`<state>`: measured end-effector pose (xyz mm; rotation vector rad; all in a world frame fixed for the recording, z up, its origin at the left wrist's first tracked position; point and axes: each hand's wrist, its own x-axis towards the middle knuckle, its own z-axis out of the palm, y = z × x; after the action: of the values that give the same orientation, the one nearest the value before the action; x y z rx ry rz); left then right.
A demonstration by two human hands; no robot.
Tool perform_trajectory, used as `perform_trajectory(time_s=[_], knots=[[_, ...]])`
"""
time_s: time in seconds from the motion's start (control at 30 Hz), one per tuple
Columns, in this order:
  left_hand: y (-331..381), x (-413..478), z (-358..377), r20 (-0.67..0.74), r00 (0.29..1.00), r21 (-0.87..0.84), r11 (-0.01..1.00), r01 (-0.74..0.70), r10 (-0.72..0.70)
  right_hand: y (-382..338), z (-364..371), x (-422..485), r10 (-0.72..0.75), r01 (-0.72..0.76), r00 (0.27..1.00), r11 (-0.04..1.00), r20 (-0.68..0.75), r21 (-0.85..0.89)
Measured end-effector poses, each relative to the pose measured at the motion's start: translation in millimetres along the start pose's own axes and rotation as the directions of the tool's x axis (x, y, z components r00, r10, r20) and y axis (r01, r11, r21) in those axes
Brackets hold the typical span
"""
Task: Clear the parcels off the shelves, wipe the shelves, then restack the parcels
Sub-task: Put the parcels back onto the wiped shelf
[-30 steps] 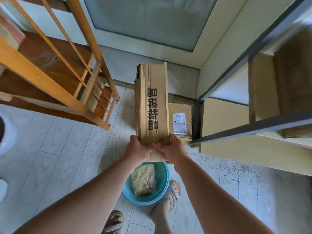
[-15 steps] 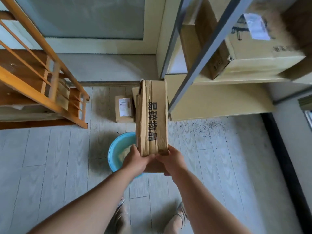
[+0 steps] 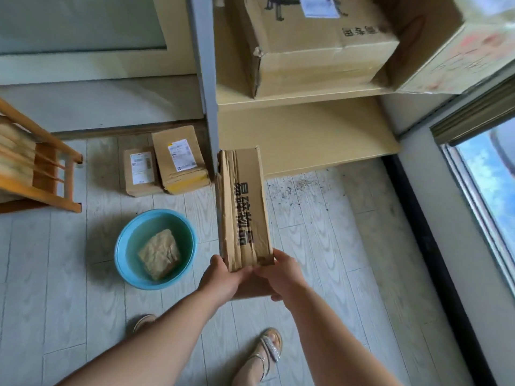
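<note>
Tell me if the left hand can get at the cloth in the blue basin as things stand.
Probably not yet: the left hand and right hand both grip the long parcel. The cloth lies uncovered in the basin, nothing over it, once that hand lets go.

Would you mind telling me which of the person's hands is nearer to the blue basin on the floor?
Left. The left hand grips the long parcel's near end just right of the blue basin; the right hand grips the same end farther right, beyond the left.
</note>
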<state>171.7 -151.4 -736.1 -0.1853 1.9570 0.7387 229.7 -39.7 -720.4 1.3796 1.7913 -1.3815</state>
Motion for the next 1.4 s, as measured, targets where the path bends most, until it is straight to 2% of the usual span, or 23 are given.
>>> perform_trajectory(time_s=[0.33, 0.57, 0.73, 0.83, 1.03, 1.2, 1.4], knots=[[73.9, 17.4, 11.9, -0.021, 0.999, 0.137, 0.99, -0.033, 0.037, -28.5, -64.8, 26.7, -0.034, 0.035, 0.999, 0.995, -0.006, 0.089], [104.1, 71.2, 10.2, -0.018, 0.997, -0.018, 0.997, -0.079, 0.079, -63.1, -78.1, 86.3, -0.06, 0.06, 0.998, 0.998, -0.029, 0.025], [111.0, 131.5, -4.3, -0.071, 0.996, -0.036, 0.998, -0.057, 0.054, -86.4, -60.3, 148.8, -0.048, 0.048, 0.998, 0.999, 0.032, 0.005], [115.1, 173.1, -5.9, -0.087, 0.995, -0.115, 0.992, -0.057, 0.047, -98.5, -52.6, 193.6, -0.091, 0.093, 0.995, 0.993, 0.031, -0.067], [130.6, 272.8, 10.9, -0.212, 0.971, -0.288, 0.942, -0.171, 0.111, -120.5, -53.4, 294.5, -0.182, 0.184, 0.983, 0.977, 0.026, -0.106], [147.6, 341.1, 4.7, -0.337, 0.928, -0.266, 0.929, -0.259, 0.163, -144.3, -51.0, 359.6, -0.314, 0.316, 0.949, 0.947, 0.039, -0.058], [162.6, 387.5, -0.1, -0.38, 0.898, -0.179, 0.934, -0.308, 0.223, -153.8, -44.8, 407.3, -0.354, 0.353, 0.935, 0.935, 0.026, 0.02]])
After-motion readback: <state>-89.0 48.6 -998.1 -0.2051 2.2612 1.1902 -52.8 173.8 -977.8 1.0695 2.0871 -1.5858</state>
